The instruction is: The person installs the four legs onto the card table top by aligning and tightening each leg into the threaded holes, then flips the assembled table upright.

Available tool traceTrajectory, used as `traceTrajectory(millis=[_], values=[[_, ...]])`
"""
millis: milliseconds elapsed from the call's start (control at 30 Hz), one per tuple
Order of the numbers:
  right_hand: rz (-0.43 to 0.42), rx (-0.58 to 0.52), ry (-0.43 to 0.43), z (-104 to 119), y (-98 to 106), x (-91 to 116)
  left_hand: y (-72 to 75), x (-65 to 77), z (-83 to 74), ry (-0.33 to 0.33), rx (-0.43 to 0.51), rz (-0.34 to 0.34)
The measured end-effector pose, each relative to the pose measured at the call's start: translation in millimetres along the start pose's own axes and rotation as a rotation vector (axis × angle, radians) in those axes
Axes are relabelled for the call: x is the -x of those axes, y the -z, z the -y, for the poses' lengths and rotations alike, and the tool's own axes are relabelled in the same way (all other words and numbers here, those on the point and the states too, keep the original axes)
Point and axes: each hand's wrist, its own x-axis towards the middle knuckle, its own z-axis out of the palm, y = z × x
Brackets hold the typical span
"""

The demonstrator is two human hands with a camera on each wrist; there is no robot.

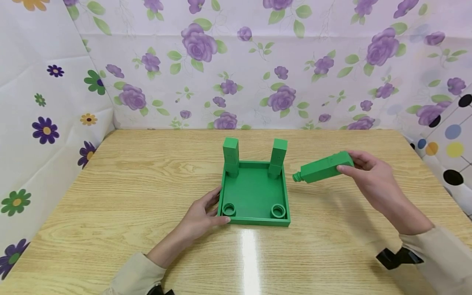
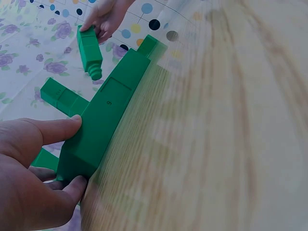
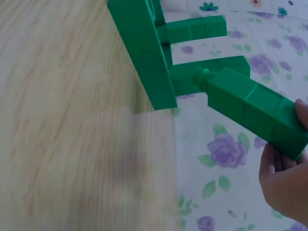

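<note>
A green square base [image 1: 254,192] with a raised rim lies on the table. Two square green posts, a left one [image 1: 231,153] and a right one [image 1: 278,155], stand upright in its far corners. Round sockets show at the near corners, one on the left [image 1: 229,209] and one on the right [image 1: 278,211]. With thumb and fingers my left hand [image 1: 197,217] grips the base's near left corner. My right hand [image 1: 376,184] holds a loose green post [image 1: 324,167] by its end, in the air right of the base. The post's threaded tip points left, tilted slightly down, apart from the base.
The wooden table [image 1: 129,184] extends around the base on all sides. A cloth with purple flowers [image 1: 199,45] hangs behind it. More patterned cloth borders the left side [image 1: 44,102] and the right side [image 1: 453,139].
</note>
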Motion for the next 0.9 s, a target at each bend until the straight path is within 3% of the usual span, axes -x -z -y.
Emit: traceTrajectory(millis=[267, 700, 900], values=[[0.03, -0.018, 0.057, 12.7, -34.6, -10.3, -0.4, 0.1, -0.7, -0.003, -0.013, -0.011], [0.076, 0.434, 0.071, 22.9, -93.4, -25.0, -0.1, -0.5, -0.2, -0.004, -0.017, -0.006], [0.145, 0.526, 0.089, 21.9, -114.7, -31.1, -0.7, -0.4, -0.1, 0.0, -0.021, -0.012]])
